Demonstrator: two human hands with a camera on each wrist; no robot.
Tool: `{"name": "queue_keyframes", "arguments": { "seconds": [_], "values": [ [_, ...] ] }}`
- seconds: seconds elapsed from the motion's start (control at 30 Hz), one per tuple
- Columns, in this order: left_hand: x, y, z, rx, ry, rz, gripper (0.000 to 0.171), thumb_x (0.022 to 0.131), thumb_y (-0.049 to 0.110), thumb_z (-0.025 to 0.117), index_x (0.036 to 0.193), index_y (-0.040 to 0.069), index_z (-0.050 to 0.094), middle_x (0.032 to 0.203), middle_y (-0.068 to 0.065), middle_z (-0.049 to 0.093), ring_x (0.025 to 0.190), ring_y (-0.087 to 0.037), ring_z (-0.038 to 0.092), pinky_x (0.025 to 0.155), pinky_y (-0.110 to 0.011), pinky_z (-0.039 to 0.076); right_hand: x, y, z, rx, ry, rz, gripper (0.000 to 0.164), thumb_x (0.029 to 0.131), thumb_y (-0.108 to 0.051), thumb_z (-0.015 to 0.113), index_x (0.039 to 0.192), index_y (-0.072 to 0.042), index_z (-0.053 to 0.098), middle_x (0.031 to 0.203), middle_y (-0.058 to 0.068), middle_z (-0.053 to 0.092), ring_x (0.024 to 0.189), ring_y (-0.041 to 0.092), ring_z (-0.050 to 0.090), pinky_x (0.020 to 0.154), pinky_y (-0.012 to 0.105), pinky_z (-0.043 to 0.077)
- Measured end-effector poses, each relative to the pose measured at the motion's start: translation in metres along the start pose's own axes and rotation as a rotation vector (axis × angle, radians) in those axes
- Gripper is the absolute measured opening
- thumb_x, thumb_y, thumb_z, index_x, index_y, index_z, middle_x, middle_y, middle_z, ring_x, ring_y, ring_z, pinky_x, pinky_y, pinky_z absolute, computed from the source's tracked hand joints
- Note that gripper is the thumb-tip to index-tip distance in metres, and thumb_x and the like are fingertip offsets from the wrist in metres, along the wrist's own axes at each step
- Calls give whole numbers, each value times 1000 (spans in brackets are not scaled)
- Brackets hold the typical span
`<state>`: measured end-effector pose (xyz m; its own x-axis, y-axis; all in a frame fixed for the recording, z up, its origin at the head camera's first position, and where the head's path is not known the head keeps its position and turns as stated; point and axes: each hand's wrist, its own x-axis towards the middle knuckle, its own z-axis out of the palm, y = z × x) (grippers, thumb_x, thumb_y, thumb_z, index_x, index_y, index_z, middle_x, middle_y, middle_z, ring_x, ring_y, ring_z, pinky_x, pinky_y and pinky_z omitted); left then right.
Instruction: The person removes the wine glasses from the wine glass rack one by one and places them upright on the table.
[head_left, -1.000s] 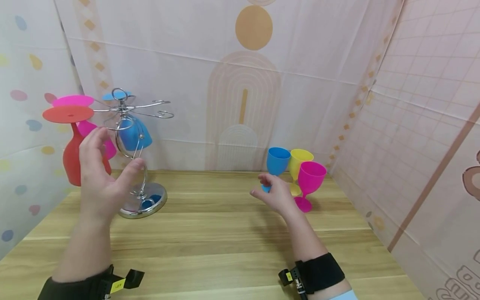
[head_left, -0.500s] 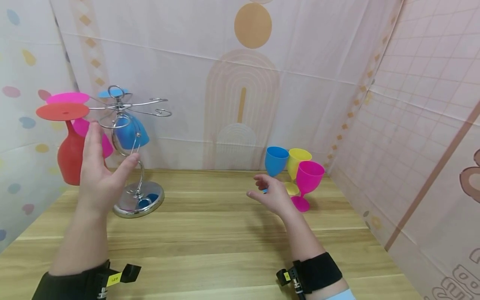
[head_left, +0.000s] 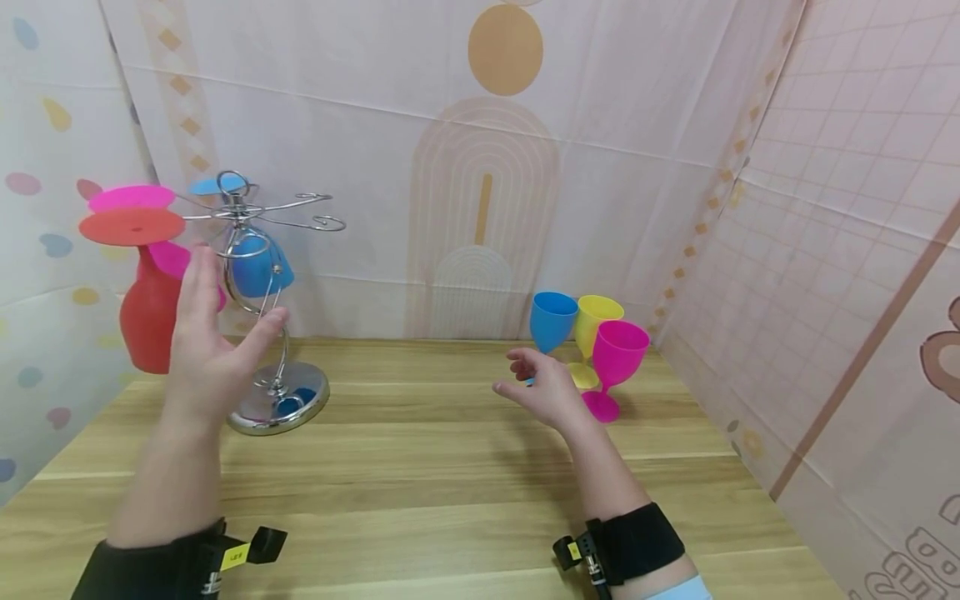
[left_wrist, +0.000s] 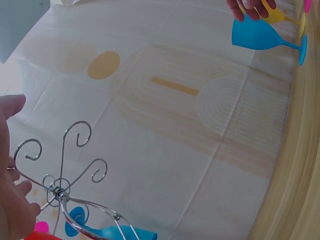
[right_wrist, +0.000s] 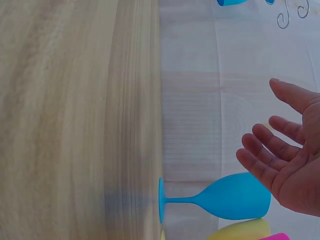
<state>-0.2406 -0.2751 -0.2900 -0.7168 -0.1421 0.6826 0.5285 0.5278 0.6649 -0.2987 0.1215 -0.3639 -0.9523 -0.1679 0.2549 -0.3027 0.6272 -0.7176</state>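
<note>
At the left stands a chrome goblet rack [head_left: 281, 417] with curled wire arms. Upside down on it hang a red goblet [head_left: 146, 321], a pink goblet [head_left: 171, 257] and a blue goblet [head_left: 257, 267]. My left hand [head_left: 208, 354] is raised beside the red goblet, covering part of its bowl, thumb spread away from extended fingers. In the left wrist view its fingers are right by the wire arms. My right hand [head_left: 549, 390], fingers loosely bent with nothing in them, hovers in front of an upright blue goblet [right_wrist: 235, 196] and hides much of its lower part.
Beside that blue goblet, a yellow goblet [head_left: 600, 310] and a pink goblet [head_left: 621, 354] stand upright on the wooden table [head_left: 420, 500]. A patterned cloth backdrop [head_left: 360, 275] rises behind the table, with another cloth [head_left: 840, 250] along the right.
The rack has turned slightly: the red goblet has swung right and the blue hanging one a little left. The left hand has shifted slightly right since half a second ago. My right hand stays nearly still.
</note>
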Motion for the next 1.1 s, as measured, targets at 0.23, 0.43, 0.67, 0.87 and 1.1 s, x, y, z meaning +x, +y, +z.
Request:
{"name": "queue_keyframes", "arguments": {
  "seconds": [0.23, 0.43, 0.67, 0.87, 1.1],
  "values": [
    [2, 1, 10, 75, -21, -8, 92, 94, 30, 71, 163, 38, 10, 167, 22, 4, 153, -5, 1, 110, -70, 29, 3, 1, 1, 7, -6, -19, 56, 88, -34, 81, 135, -11, 62, 117, 4, 68, 110, 22, 62, 92, 42, 56],
    [0, 1, 20, 104, -26, 20, 94, 94, 29, 72, 165, 30, 10, 169, 19, 2, 153, -6, 1, 110, -70, 28, 3, 3, 1, 26, -18, -10, 60, 88, -34, 81, 137, -8, 61, 117, 4, 67, 111, 23, 62, 93, 42, 56],
    [5, 5, 33, 138, -22, 44, 95, 93, 30, 74, 165, 22, 13, 170, 10, 4, 154, -9, 2, 109, -69, 32, 2, 4, 0, 23, -18, -9, 58, 88, -34, 81, 137, -11, 61, 121, 6, 67, 112, 24, 62, 93, 43, 55],
    [9, 12, 44, 157, -54, 53, 94, 93, 35, 73, 165, 21, 13, 171, 5, 4, 155, -17, 4, 108, -71, 32, 1, 5, -2, 28, -13, 8, 57, 87, -34, 82, 137, -13, 62, 120, 5, 67, 112, 24, 62, 92, 42, 56],
    [12, 17, 55, 164, -46, 64, 93, 94, 39, 71, 165, 16, 15, 171, 4, 4, 155, -20, 4, 115, -68, 22, 1, 6, -2, 24, -30, 3, 58, 87, -35, 82, 137, -13, 61, 122, 8, 67, 113, 24, 62, 93, 43, 56]
  ]
}}
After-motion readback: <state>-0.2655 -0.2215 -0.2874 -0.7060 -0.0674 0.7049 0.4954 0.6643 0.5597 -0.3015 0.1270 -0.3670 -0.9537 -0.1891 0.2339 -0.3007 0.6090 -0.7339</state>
